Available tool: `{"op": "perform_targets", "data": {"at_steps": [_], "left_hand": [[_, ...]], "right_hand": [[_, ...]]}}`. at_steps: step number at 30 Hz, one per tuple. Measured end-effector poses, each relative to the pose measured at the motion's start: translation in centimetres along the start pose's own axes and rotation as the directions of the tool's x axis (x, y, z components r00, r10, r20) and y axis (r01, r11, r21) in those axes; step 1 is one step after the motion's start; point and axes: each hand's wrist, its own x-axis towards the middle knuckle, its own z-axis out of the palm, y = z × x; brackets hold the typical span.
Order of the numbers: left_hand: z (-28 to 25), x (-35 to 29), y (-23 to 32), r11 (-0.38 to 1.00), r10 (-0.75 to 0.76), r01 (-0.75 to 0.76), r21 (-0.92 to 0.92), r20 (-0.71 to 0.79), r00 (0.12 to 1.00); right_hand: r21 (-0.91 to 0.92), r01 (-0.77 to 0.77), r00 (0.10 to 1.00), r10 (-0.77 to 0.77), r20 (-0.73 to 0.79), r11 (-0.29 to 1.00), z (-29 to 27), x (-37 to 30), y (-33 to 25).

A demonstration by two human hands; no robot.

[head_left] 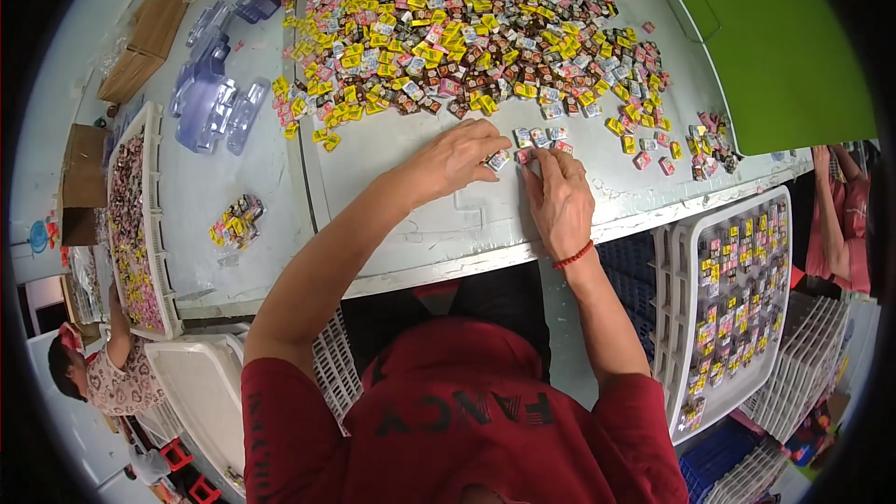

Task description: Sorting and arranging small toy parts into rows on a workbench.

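Observation:
Over the white table, my left hand [455, 162] pinches a small white-and-blue box [497, 160] between thumb and fingertips. Close beside it, my right hand [563, 198], with a red bead bracelet [573, 256] at the wrist, has its thumb and fingers closed around a small pink box [525, 157], partly hidden by the fingertips. Several more little boxes [539, 136], white and pink, lie in a short row just beyond both hands. A broad heap of tiny yellow, pink, white and dark brown boxes [457, 37] spreads over the far part of the table.
Clear plastic trays [210, 98] and a bagged bundle of boxes [237, 221] lie at left, near a full white crate [154, 224]. Another small pile [711, 145] sits right, beside a green panel [765, 37]. A tray of filled packs [737, 308] stands lower right. Other people work at both sides.

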Motion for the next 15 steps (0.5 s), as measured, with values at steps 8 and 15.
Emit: {"op": "perform_targets", "data": {"at_steps": [8, 15], "left_hand": [[-0.6, -1.4, -0.6, 0.999, 0.006, -0.005, 0.034, -0.030, 1.000], [-0.3, -0.8, 0.1, 0.998, -0.020, 0.023, 0.062, -0.048, 0.999]], "right_hand": [[0.029, 0.084, 0.996, -0.084, 0.002, 0.996, 1.1, 1.1, 0.6], [0.050, 0.135, 0.990, -0.137, 0.038, 0.990, 0.9, 0.6, 0.7]]}}
